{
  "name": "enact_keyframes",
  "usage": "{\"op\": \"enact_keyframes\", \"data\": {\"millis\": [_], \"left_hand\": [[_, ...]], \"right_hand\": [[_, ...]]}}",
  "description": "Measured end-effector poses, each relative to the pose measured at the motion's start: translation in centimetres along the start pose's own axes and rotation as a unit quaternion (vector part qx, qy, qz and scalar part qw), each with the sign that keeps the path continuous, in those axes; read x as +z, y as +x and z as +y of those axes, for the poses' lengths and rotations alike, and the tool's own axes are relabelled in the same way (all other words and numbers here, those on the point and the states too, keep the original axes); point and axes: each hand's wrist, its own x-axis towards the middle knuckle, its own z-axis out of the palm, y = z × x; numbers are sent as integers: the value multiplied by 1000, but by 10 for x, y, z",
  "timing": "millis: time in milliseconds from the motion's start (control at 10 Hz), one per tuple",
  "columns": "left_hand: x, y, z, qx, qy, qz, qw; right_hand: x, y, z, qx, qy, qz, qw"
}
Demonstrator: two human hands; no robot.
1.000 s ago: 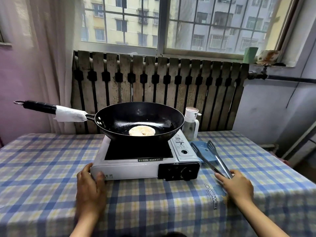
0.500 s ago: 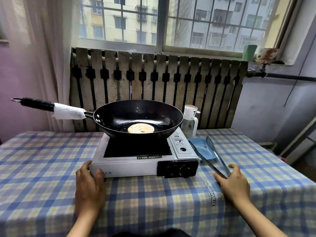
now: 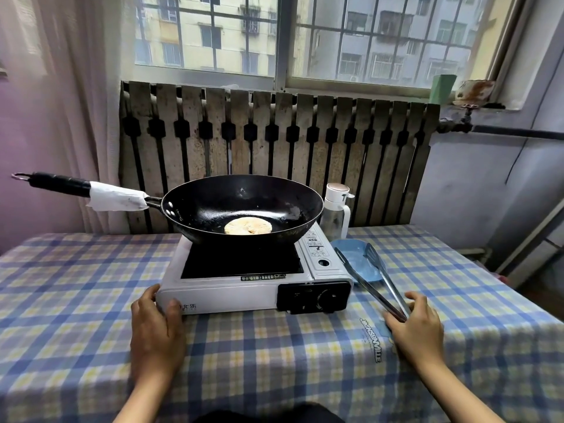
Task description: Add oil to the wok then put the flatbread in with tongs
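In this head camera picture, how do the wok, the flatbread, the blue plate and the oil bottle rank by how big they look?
Largest to smallest, as they look:
1. wok
2. blue plate, partly hidden under the tongs
3. flatbread and oil bottle: too alike to rank; one is wide and flat, the other tall and narrow.

Flatbread [image 3: 247, 226] in wok [image 3: 195, 206] on stove [image 3: 232, 296], mid-table. L hand [image 3: 157, 334] on stove's front-left corner; R hand [image 3: 416, 331] touching tongs [image 3: 370, 277] over blue plate [image 3: 355, 259].

Soft daylight from the window [image 3: 351, 41] lights my table [image 3: 76, 285]. Edges bow with wide-angle distortion. Glare dots the wok [image 3: 244, 206].
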Motion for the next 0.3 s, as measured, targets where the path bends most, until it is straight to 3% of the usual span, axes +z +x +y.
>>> {"op": "enact_keyframes", "data": {"millis": [300], "left_hand": [[1,0,0,-13,-8,-3,1000]], "right_hand": [[-2,-4,1,-15,-2,-2,1000]]}}
